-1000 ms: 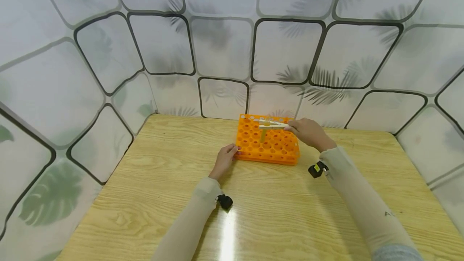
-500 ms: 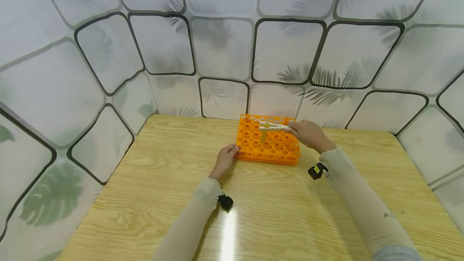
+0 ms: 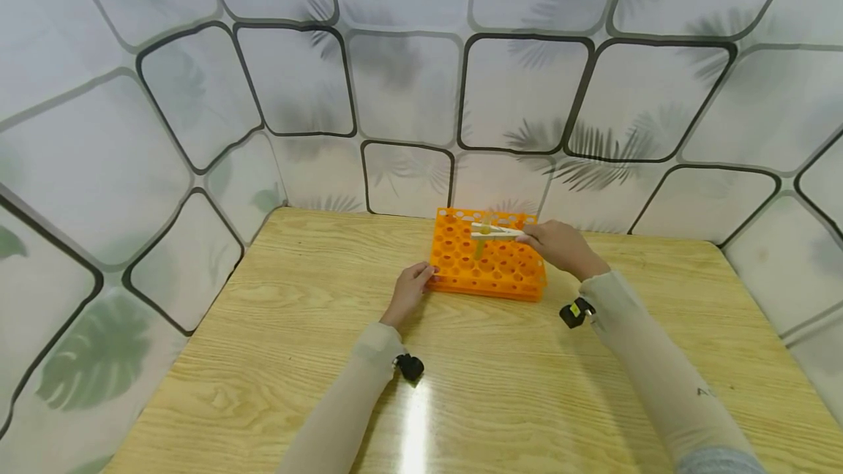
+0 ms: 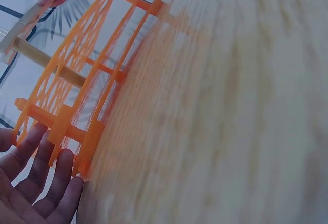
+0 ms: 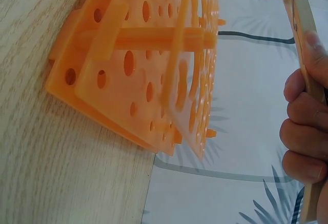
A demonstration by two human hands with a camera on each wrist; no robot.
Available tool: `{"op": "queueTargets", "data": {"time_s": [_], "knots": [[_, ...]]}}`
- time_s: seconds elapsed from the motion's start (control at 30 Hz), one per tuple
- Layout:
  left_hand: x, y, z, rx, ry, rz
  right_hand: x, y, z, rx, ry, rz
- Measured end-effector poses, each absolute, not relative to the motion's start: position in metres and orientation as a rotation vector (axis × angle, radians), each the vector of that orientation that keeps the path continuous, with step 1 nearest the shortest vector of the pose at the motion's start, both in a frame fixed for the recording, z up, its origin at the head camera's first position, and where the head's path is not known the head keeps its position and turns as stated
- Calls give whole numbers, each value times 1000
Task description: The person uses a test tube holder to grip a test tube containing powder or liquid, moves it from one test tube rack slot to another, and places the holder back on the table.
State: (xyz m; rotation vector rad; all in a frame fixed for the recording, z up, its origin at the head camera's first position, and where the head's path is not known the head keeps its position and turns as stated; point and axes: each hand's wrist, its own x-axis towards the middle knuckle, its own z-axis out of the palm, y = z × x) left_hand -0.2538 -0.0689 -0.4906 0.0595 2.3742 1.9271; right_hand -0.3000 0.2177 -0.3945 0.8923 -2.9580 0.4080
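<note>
An orange test tube rack (image 3: 484,288) with rows of round holes stands on the table near the wall. My left hand (image 3: 410,288) holds its near left corner, thumb up at the top plate and fingers along the side. In my right hand (image 3: 565,246) I grip a wooden test tube clamp (image 5: 302,19) by its handle. The clamp's prongs lie around the upper part of a test tube (image 3: 479,248) with yellowish contents. In the left wrist view the tube (image 4: 38,55) passes down through the rack's top plate.
The wood-grain table (image 3: 296,313) extends in front and to both sides of the rack. A patterned wall covering (image 3: 408,93) rises right behind the table's back edge. Both wrists carry small black cameras.
The clamp's prongs have come closer together around the tube, and the clamp has dipped slightly with my right hand. My left hand keeps its place on the rack.
</note>
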Motion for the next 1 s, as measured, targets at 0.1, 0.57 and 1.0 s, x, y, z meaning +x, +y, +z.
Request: {"op": "queueTargets", "data": {"time_s": [0.1, 0.57, 1.0], "knots": [[-254, -69, -491, 49, 2368, 1928, -300, 218, -395, 886, -2968, 420], [-254, -69, -489, 49, 2378, 1917, -299, 216, -400, 909, -2967, 411], [-248, -70, -477, 113, 2371, 1931, -299, 213, -402, 902, -2967, 387]]}}
